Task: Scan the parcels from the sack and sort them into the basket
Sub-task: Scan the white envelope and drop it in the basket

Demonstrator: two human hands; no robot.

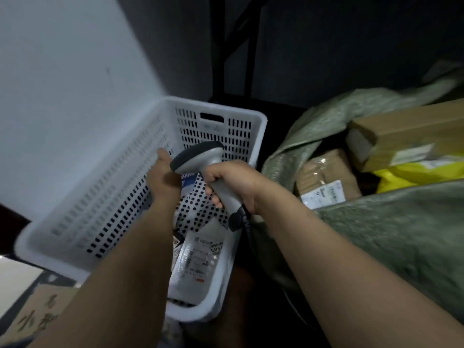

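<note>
The scanner (pixel 200 159) is gripped at its handle by the right hand (pixel 233 182), fingers curled round it. The left hand (pixel 163 174) is held inside the white basket (pixel 88 209), its grip hidden. A white labelled parcel (pixel 198 254) is seen there; brown boxes (pixel 326 177) are seen in the green sack (pixel 376 234).

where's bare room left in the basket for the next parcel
Bare dotted basket floor shows between the left hand, the scanner in the right hand and the white parcel. Its near end is crowded; the sack is packed with boxes.
</note>
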